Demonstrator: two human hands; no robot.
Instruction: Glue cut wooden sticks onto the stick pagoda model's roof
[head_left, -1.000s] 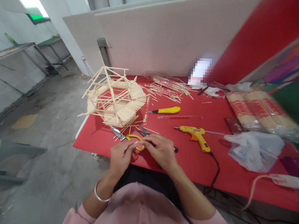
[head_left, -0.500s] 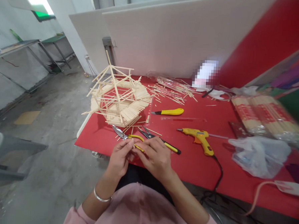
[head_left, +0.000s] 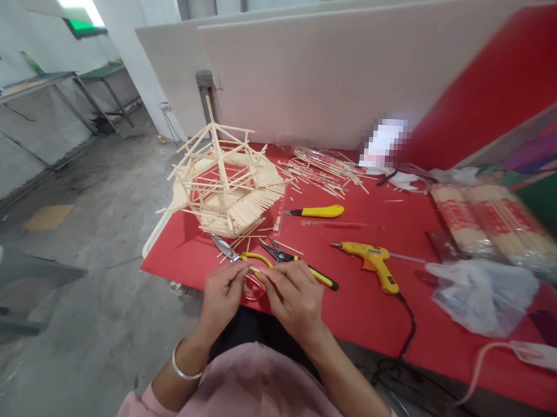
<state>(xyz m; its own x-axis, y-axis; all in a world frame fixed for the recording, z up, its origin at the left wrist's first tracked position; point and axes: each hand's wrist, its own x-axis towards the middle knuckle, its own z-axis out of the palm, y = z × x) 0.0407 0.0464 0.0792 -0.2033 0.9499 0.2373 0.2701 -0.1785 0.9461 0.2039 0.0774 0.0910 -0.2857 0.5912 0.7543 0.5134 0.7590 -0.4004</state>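
Note:
A short pale wooden stick point(head_left: 255, 270) spans the gap between my fingertips. My left hand point(head_left: 225, 293) pinches one end, and my right hand point(head_left: 297, 291) has the other end between thumb and fingers. Just beyond the hands lie scissors point(head_left: 225, 247) with yellow and red handles, partly hidden by my fingers. Beside my right hand rests a black-and-yellow cutting tool point(head_left: 324, 278), blades toward the structure. Behind these stands an open-framed model point(head_left: 224, 174) built from wooden sticks, with a pointed top and a fanned row of sticks along its side.
On the red table point(head_left: 304, 244) lie a yellow-handled knife point(head_left: 322, 211), a yellow glue gun point(head_left: 373, 263) with a black cord, and loose sticks point(head_left: 324, 177). At right are bundled sticks point(head_left: 497, 220) and a plastic bag point(head_left: 486, 294). A pale board point(head_left: 322, 80) stands behind.
My hands have drawn slightly apart, so the stick between them and the scissors' red handle now show. The view has shifted a little; the tools and model stay in place.

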